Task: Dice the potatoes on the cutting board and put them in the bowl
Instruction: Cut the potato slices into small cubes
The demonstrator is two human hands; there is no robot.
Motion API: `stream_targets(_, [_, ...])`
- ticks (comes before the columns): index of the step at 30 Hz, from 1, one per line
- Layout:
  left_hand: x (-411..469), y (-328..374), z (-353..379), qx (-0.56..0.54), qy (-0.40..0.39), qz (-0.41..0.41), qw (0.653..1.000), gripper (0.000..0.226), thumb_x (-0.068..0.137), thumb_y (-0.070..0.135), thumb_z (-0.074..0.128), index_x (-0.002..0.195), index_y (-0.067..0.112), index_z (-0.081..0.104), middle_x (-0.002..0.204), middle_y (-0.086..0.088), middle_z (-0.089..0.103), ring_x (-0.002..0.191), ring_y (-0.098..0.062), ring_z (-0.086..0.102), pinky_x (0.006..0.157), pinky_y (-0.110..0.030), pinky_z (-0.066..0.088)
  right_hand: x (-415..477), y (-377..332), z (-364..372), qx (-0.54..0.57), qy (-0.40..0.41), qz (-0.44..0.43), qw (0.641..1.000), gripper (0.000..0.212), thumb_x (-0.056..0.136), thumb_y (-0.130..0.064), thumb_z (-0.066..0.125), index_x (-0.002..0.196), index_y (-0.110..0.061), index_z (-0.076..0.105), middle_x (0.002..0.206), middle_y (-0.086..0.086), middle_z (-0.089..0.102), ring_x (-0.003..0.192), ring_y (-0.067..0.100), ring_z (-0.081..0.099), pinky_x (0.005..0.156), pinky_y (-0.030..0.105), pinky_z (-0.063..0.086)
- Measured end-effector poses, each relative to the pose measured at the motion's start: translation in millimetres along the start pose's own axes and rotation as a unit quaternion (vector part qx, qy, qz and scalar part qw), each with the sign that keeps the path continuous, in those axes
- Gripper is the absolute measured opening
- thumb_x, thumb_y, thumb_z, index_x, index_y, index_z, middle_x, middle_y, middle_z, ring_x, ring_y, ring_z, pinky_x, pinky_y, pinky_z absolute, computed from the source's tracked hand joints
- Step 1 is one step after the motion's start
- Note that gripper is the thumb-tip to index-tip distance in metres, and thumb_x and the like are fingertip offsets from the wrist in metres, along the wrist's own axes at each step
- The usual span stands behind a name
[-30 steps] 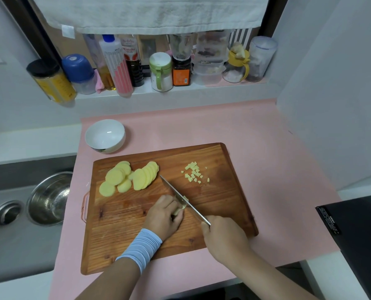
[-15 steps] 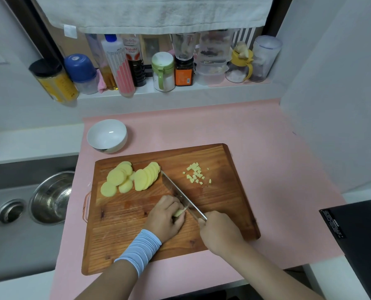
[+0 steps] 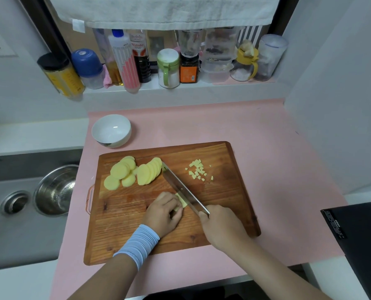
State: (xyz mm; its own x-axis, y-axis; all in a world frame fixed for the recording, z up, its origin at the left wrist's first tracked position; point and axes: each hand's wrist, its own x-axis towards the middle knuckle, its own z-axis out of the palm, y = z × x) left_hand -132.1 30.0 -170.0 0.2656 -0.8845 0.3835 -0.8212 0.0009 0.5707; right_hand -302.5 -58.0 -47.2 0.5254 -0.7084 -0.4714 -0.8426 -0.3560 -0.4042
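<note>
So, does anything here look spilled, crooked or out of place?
Nothing stands out. The potato slices and cubes all lie on the cutting board, the bowl stands upright, and the right hand holds the knife against the potato piece under the left hand.

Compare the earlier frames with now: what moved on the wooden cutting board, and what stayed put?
The right hand, gripping the steel kitchen knife, pushed it away from the person, so its tip now sits beside the fanned yellow potato slices. The left hand still holds the pale potato piece on the brown wooden cutting board. The diced cubes and the white ceramic bowl stayed put.
</note>
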Motion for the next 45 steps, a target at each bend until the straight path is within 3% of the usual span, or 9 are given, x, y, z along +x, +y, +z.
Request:
stream_targets(7, [-0.7, -0.1, 0.0, -0.003, -0.002, -0.009, 1.0, 0.004, 0.085, 0.018, 0.07, 0.082, 0.015, 0.069, 0.092, 0.004, 0.065, 0.088, -0.014, 0.058, 0.081, -0.022, 0.049, -8.8, 2.3, 4.7, -0.027, -0.005, -0.007, 1.0, 0.032, 0.106, -0.04, 0.04, 0.104, -0.024, 0.068, 0.09, -0.008, 0.068, 0.08, 0.013, 0.065, 0.075, 0.033, 0.058])
stream_targets(19, [0.1, -2.0, -0.3, -0.014, -0.006, -0.013, 1.0, 0.004, 0.084, 0.017, 0.072, 0.085, 0.013, 0.071, 0.093, 0.004, 0.066, 0.09, -0.013, 0.058, 0.085, -0.016, 0.046, 14.0, -6.4, 16.3, 0.007, -0.024, 0.025, 0.999, 0.029, 0.102, -0.038, 0.048, 0.097, -0.02, 0.07, 0.094, -0.001, 0.072, 0.087, 0.023, 0.069, 0.081, 0.038, 0.058])
stream_targets(24, [-6.4, -5.3, -3.1, -0.019, -0.004, -0.006, 1.0, 0.01, 0.083, 0.015, 0.074, 0.092, 0.012, 0.071, 0.098, 0.002, 0.064, 0.095, -0.012, 0.055, 0.089, -0.019, 0.045, 12.1, -6.0, 17.8, -0.003, -0.014, 0.017, 1.0, 0.029, 0.103, -0.038, 0.047, 0.099, -0.02, 0.07, 0.094, -0.003, 0.071, 0.085, 0.021, 0.068, 0.078, 0.035, 0.057])
stream_targets(32, [-11.6, -4.5, -6.6, -0.006, -0.001, 0.003, 1.0, 0.003, 0.085, 0.011, 0.073, 0.084, 0.013, 0.07, 0.092, 0.003, 0.063, 0.088, -0.013, 0.058, 0.079, -0.024, 0.05, 8.2, -6.6, 11.6, -0.006, -0.013, 0.004, 1.0, 0.032, 0.104, -0.04, 0.044, 0.1, -0.021, 0.07, 0.092, -0.005, 0.07, 0.083, 0.019, 0.067, 0.078, 0.037, 0.058])
stream_targets(45, [-10.9, -5.0, -6.5, -0.013, -0.004, 0.003, 1.0, 0.004, 0.088, 0.013, 0.07, 0.084, 0.014, 0.07, 0.094, 0.003, 0.064, 0.091, -0.016, 0.059, 0.084, -0.023, 0.049, -14.3, -1.0, 11.8, -0.03, -0.011, -0.012, 0.999, 0.031, 0.107, -0.039, 0.04, 0.102, -0.026, 0.068, 0.087, -0.01, 0.067, 0.079, 0.013, 0.067, 0.079, 0.034, 0.061])
